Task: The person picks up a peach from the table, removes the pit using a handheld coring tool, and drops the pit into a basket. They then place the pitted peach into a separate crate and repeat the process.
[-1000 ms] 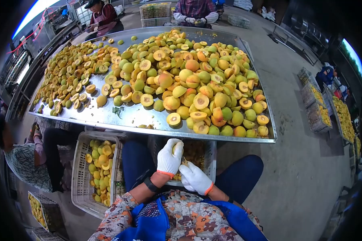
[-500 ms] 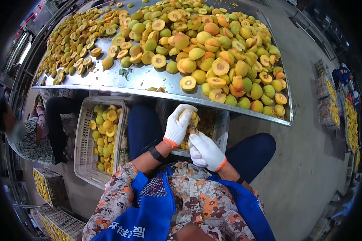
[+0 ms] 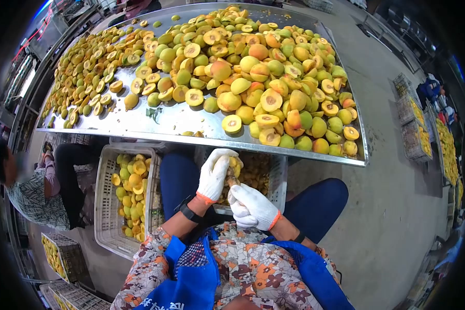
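Observation:
Over a crate [image 3: 279,182] between my knees, my white-gloved left hand [image 3: 214,175] is closed around a yellow apricot half [image 3: 235,166]. My right hand [image 3: 254,207], gloved too, grips a small tool [image 3: 232,181] just below and to the right. Only a short brownish part of that tool shows, touching or very near the fruit; its tip is hidden. Beyond my hands, a metal table [image 3: 186,120] carries a large heap of apricots [image 3: 271,99], many cut in half with the stones showing.
Left of my leg stands a plastic crate [image 3: 103,194] of apricot halves. Another person [image 3: 39,199] sits farther left. More filled crates [image 3: 62,253] stand at lower left, and stacked crates [image 3: 414,137] at right. The table's front edge [image 3: 201,140] runs just beyond my hands.
The whole view has shifted, so the table and my hands appear lower and farther left. Both hands keep the same grip, with the fruit and the tool still close together.

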`<action>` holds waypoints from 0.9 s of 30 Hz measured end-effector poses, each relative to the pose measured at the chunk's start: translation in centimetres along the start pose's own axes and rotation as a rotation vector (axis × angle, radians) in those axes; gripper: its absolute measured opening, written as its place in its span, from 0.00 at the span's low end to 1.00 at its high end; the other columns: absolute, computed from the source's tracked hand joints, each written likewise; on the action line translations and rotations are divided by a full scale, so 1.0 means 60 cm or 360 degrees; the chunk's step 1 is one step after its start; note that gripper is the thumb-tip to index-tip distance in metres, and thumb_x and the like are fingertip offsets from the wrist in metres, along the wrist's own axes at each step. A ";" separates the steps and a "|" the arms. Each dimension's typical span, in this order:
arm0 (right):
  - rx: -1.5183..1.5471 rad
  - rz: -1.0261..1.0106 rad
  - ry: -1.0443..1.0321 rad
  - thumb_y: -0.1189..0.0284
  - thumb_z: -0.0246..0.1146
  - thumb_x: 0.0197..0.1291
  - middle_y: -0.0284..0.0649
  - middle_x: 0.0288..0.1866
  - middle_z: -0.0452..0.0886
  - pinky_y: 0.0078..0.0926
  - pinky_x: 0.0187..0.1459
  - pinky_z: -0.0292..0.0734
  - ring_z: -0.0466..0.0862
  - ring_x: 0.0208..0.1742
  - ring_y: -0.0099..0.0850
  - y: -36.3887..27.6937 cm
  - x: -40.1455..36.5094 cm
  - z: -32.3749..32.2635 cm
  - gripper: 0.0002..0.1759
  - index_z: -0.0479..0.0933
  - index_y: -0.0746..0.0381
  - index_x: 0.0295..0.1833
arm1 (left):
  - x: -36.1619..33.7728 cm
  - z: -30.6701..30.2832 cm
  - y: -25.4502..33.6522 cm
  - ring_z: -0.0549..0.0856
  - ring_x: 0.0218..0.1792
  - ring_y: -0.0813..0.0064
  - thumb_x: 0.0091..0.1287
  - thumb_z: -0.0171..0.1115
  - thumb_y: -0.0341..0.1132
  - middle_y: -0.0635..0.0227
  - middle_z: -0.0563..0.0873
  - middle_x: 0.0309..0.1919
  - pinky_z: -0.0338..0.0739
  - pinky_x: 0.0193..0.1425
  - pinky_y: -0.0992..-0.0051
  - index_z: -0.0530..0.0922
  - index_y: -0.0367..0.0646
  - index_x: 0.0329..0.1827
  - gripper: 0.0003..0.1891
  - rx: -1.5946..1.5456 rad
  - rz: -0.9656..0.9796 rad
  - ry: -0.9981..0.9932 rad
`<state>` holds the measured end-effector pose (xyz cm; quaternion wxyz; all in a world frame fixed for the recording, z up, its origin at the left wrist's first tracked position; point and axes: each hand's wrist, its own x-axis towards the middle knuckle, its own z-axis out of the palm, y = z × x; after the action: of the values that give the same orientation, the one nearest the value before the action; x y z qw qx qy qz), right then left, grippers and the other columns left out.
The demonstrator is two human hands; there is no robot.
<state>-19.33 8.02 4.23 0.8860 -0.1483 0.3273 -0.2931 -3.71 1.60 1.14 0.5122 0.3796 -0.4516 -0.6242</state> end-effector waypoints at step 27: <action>-0.1714 -0.0278 0.0364 0.55 0.59 0.75 0.49 0.28 0.79 0.40 0.31 0.74 0.81 0.30 0.43 0.025 0.022 -0.080 0.20 0.75 0.64 0.48 | 0.002 -0.298 0.131 0.76 0.67 0.46 0.62 0.73 0.53 0.57 0.86 0.57 0.69 0.67 0.49 0.87 0.50 0.50 0.21 0.3051 0.0754 0.0922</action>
<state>-21.11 8.05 -0.68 0.6162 -0.5739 0.5115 -0.1709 15.34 -2.19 3.20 0.1932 0.6660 -0.6824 0.2312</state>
